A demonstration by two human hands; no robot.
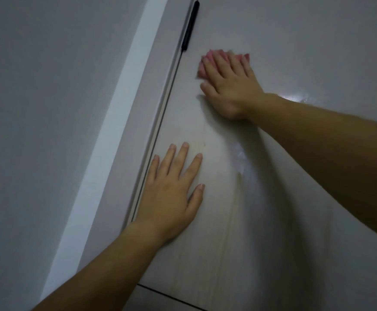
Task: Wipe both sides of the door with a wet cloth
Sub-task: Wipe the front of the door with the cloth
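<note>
Pressing flat on the pink cloth [202,68], the right hand [230,86] sits at approx 1 o'clock of the view, fingers straight & spread over the fabric, not curled round it. Its thumb lies at 6 o'clock of the cloth, on the door [306,46] itself. The forearm comes in from 4 o'clock. The cloth shows only at the fingertips & along the 9 o'clock side of the hand, w/ the rest hidden under the palm. Its top edge is a bit blurred.

The left hand [171,194] is at approx 6 o'clock, palm flat on the door, fingers straight & fanned apart, holding nothing. Its little finger is just beside the door's hinge-side edge, and its forearm enters from 7 o'clock.

Btw the two hands, a wet streak [239,154] shines on the pale door face. A bright glare patch [295,97] sits at 3 o'clock of the right wrist.

A black hinge [191,25] is at 12 o'clock, just above the cloth & apart from it. The grey door frame [147,135] runs along the door edge, then a white trim strip [106,153], then the grey wall [37,97] at 9 o'clock. The floor [158,303] shows at 6 o'clock under the door's bottom edge.
</note>
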